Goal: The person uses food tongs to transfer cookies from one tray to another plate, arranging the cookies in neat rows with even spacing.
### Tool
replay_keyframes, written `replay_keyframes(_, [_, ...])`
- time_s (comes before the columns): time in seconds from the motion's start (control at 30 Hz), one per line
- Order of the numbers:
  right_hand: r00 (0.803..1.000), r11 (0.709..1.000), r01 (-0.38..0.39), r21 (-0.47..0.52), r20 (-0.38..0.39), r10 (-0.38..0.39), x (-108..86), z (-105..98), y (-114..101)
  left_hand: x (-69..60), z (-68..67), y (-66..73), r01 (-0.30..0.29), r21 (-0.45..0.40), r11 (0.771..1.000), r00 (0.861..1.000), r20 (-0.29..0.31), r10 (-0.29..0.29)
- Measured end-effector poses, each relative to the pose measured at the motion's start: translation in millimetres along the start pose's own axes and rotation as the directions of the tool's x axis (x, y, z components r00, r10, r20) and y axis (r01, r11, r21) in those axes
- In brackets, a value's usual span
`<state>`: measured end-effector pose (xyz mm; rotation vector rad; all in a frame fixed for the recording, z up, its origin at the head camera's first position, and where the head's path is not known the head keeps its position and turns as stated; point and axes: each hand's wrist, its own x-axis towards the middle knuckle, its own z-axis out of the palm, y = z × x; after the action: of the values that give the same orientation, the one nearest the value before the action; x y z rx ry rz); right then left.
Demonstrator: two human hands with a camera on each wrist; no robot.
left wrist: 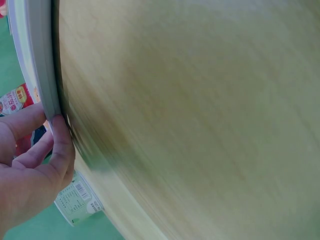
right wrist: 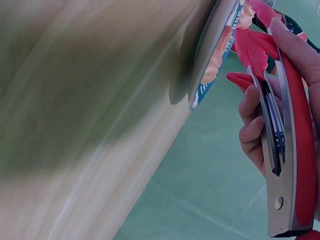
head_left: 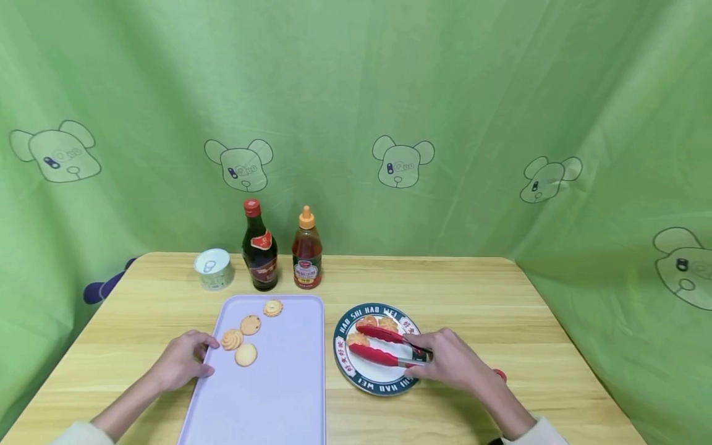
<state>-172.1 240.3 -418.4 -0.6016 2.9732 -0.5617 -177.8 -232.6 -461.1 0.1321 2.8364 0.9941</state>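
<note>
At the far left, the left hand (head_left: 183,361) pinches the left edge of a lilac tray (head_left: 272,395), thumb and fingers set on the rim. A light hold there should be enough to steady it; lifting or pressing hard could tip the rim and set the biscuits sliding. Behind stands a pale can (head_left: 214,269) with a ring-pull lid. Four biscuits (head_left: 246,355) lie in the upper left part of the tray, the swirled one close to the fingers, so the hand does well to stay off the surface. Past the tray's far edge stand a dark bottle (head_left: 259,253) with a red cap and a sauce bottle (head_left: 307,253) with an orange nozzle.

To the right of the tray sits a round plate (head_left: 384,388) with a dark patterned rim, bearing three biscuits (head_left: 388,323). Red-tipped tongs (head_left: 375,355) reach over them, their tips apart; the nearest biscuit appears to lie between those tips, though whether they touch it cannot be told. At the far right, the right hand (head_left: 453,361) grips the tongs, thumb on one arm and fingers round the other. Such biscuits look brittle, so a slow, even squeeze with both tips low on the sides seems best.
</note>
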Motion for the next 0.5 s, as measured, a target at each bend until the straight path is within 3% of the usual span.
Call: replay_keyframes(0.5, [0.999,0.999,0.039,0.006,-0.001,-0.039,0.0,8.0,2.2,0.9,-0.4,0.1,0.015,-0.003,1.0,1.0,0.007,-0.014])
